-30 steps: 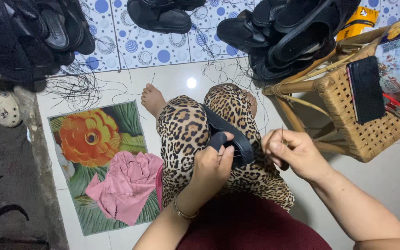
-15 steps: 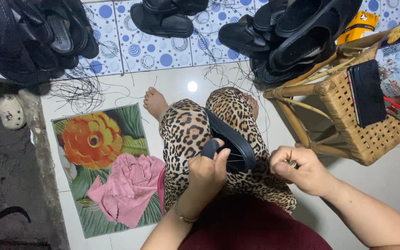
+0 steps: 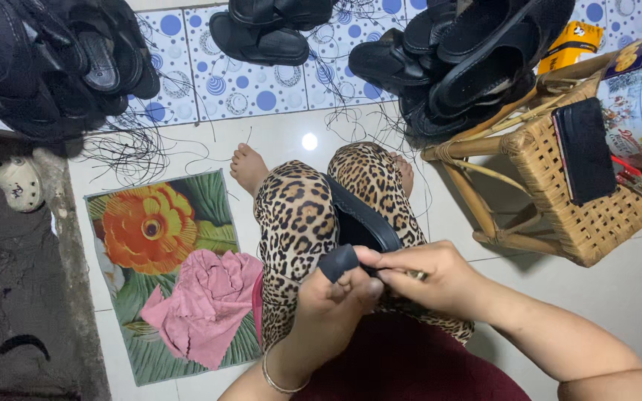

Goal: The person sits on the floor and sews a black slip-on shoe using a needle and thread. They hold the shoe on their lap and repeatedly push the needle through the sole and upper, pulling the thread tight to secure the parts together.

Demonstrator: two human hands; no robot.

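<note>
Over the lap, both hands meet at the near end of a black rubber sandal strap (image 3: 358, 223). The left hand (image 3: 330, 295) pinches that end from below, thumb and fingers pressed onto the dark tip, while the right hand (image 3: 426, 276) closes on it from the side, fingers pressed together around something small and shiny that I cannot make out. The strap runs away from the grip along the gap between the leopard-print trousered knees (image 3: 313, 215), lying on them, curved and matte black.

Room is tight. A woven wicker stool (image 3: 559, 200) stands just beside the right knee, a flat black case (image 3: 582, 151) on top. To the left lies a flower-printed mat (image 3: 157, 245) with a crumpled pink cloth (image 3: 202, 304) on it, then a dark raised ledge (image 3: 31, 312). Ahead, past the bare feet, loose black threads (image 3: 131, 148) scatter on white tile, and heaps of black sandals (image 3: 477, 52) close the far side.

Half a second ago the hands were apart, the right one held off toward the stool; now it has come across to join the left on the strap end.
</note>
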